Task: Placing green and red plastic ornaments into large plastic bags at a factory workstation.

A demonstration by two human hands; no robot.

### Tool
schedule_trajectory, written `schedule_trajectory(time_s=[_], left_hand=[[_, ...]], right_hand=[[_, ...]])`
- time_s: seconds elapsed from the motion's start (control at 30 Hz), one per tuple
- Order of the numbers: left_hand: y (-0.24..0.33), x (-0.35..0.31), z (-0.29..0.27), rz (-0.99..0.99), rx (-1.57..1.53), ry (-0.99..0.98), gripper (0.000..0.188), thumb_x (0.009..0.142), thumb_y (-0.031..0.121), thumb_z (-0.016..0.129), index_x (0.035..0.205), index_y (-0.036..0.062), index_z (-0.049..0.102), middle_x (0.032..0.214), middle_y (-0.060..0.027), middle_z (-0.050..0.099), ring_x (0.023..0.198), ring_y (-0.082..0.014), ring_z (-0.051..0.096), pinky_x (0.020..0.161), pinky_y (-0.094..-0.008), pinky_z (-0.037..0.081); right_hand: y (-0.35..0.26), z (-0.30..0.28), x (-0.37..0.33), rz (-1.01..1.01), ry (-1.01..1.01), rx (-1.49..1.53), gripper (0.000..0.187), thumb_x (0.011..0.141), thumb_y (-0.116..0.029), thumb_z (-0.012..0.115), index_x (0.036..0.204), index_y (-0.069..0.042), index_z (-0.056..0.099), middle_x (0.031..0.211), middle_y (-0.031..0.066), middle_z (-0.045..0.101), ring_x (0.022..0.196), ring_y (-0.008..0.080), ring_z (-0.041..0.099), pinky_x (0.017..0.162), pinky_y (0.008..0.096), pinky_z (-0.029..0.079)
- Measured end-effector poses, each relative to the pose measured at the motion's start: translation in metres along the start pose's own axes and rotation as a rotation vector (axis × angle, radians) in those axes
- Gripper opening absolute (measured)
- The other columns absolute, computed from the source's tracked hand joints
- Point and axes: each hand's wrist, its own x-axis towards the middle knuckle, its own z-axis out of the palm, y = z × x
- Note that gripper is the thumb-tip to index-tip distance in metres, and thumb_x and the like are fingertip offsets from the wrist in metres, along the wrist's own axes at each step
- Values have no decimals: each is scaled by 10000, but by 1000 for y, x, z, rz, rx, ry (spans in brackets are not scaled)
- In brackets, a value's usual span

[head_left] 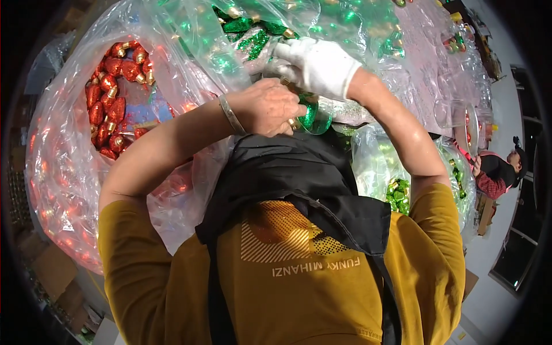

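Observation:
My left hand [267, 106], bare with a bangle at the wrist, is closed in front of my chest. Its fingertips grip a shiny green ornament [309, 113] with a gold cap; the fingers hide part of it. Beside and just beyond it, my right hand [319, 66] wears a white glove, its fingers curled inward. What those gloved fingers hold, if anything, is hidden. Past the hands, several green glittery ornaments [253, 43] with gold caps lie in a clear plastic bag [339, 20].
A large clear bag [63, 149] of red gold-capped ornaments [109, 106] stands at the left. Smaller bags with light green ornaments [398, 195] sit under my right arm. Pinkish glittery covering [428, 52] spreads at the far right. Another person [500, 169] is at the right edge.

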Motion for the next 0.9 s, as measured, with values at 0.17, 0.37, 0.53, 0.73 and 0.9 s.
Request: schedule_trajectory(time_s=[0.17, 0.37, 0.53, 0.73, 0.9], left_hand=[[-14, -4, 14, 153, -19, 287, 366, 770, 269, 675, 1073, 90, 576, 888, -39, 541, 840, -218, 545, 747, -370, 401], [-3, -4, 11, 95, 19, 223, 280, 760, 258, 676, 959, 84, 585, 866, -49, 525, 819, -213, 536, 741, -352, 400], [11, -7, 3, 68, 160, 155, 210, 753, 220, 667, 860, 82, 550, 814, -63, 502, 775, -214, 524, 724, -327, 406], [16, 15, -22, -51, 32, 203, 236, 771, 233, 647, 885, 38, 577, 836, -140, 559, 826, -291, 560, 742, -364, 447], [-1, 36, -41, -235, -161, 65, 505, 739, 263, 709, 1173, 50, 562, 1123, -214, 567, 1020, -371, 556, 832, -404, 470]], right_hand=[[10, -4, -21, -101, -2, 115, 204, 837, -236, 613, 977, -91, 585, 924, 144, 600, 841, 359, 596, 685, 421, 483], [4, -10, -26, -59, 114, 68, 185, 822, -179, 625, 943, -45, 585, 828, 132, 590, 800, 316, 600, 680, 381, 503], [15, 32, -35, -72, 202, -66, 110, 797, -150, 611, 858, -59, 627, 782, 139, 608, 773, 357, 599, 670, 400, 490], [18, 21, -41, 127, 34, -93, 132, 802, -130, 565, 857, -50, 653, 810, 173, 640, 759, 370, 615, 656, 408, 497], [21, -47, -151, 825, 688, 314, 290, 828, -280, 629, 982, -35, 651, 920, 168, 661, 837, 284, 634, 762, 351, 498]])
